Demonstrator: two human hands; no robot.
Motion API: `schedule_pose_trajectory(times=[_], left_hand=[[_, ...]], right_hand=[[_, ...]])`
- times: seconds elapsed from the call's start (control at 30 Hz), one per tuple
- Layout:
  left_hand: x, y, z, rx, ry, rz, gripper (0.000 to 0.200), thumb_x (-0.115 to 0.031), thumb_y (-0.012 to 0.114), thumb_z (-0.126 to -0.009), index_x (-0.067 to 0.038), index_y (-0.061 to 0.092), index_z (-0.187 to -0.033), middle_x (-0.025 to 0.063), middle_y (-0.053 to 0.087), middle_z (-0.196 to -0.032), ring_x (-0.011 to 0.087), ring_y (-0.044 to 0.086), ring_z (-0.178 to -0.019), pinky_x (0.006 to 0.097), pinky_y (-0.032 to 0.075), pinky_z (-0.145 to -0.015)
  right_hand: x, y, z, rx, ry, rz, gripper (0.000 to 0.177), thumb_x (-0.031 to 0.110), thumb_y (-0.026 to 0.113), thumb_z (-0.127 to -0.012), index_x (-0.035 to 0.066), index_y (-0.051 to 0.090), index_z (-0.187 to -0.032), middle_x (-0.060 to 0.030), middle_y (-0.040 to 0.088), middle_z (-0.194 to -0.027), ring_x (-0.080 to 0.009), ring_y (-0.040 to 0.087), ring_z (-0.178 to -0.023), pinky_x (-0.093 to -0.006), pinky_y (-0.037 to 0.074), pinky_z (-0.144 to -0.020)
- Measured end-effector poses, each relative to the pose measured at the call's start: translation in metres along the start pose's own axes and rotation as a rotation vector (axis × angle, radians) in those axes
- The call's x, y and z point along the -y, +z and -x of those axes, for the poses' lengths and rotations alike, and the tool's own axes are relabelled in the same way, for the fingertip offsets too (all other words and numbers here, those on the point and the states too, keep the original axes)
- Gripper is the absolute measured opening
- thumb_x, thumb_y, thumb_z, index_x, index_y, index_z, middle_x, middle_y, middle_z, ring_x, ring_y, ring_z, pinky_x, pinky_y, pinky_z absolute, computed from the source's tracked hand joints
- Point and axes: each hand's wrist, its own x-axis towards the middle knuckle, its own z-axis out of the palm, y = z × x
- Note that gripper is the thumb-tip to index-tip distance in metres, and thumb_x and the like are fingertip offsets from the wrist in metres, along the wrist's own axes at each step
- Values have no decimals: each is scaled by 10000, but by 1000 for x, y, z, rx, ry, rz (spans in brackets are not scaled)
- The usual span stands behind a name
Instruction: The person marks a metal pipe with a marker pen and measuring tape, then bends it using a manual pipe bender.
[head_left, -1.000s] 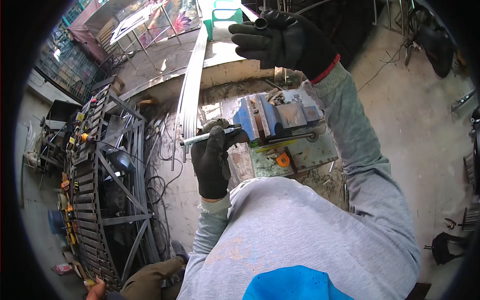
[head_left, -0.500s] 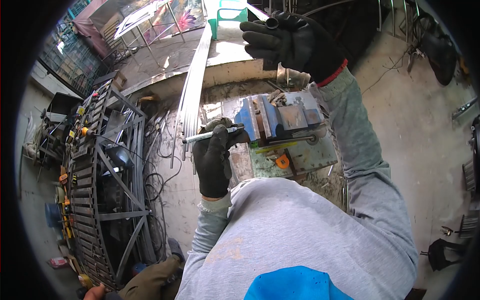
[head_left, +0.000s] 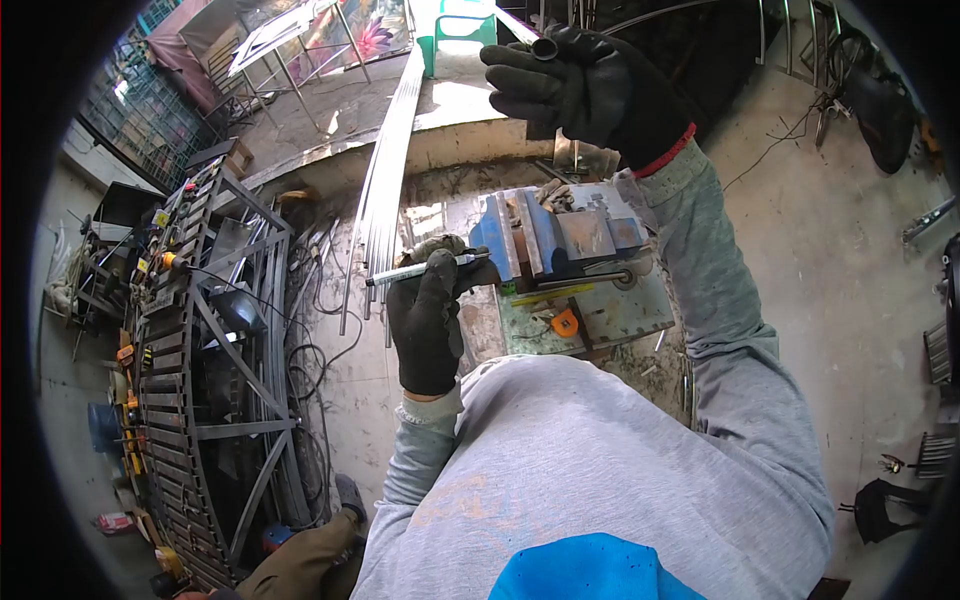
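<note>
Two gloved hands of mine are well apart now, and little has changed in the last half second: against a second ago, my right hand (head_left: 590, 95) sits slightly farther right in the frame, while the left (head_left: 425, 320) keeps its clasp on the marker (head_left: 402, 273). I'd judge the work to be at a brief hold. The marker slants across centre left, its right end close by the vise (head_left: 585, 235); I cannot tell whether they touch. At top centre, the open end of a tube (head_left: 544, 48) shows against my right hand, whose fingers stretch leftward; how firmly it is gripped I cannot tell. The vise stands between my hands on the desk (head_left: 635, 315), with an orange tape measure (head_left: 565, 322) in front of it. Long pipes (head_left: 388, 190) run down from the top, just past the marker's left end. Cables (head_left: 325, 355) trail over the floor beside the rack (head_left: 165, 420) at left, and someone's leg (head_left: 300, 562) takes up the lower left.
</note>
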Motion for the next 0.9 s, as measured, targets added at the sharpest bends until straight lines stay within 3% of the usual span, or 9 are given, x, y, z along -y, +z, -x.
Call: schedule_pose_trajectory(times=[0.1,0.9], left_hand=[[0,-1,0,15,10,-6,322,-226,548,-1085,40,607,-1256,155,689,-1159,292,736,-1040,431,618,-925],[2,2,4,-19,-13,0,304,-204,563,-1077,40,611,-1251,138,704,-1111,280,744,-1001,420,620,-915]], right_hand=[[0,3,0,-143,12,-2,379,247,428,-1105,-81,528,-1267,-304,491,-1507,-433,519,-1386,-589,380,-1224],[-6,7,2,-170,2,0,456,254,475,-1086,-124,507,-1339,-261,578,-1439,-416,577,-1331,-548,445,-1184]])
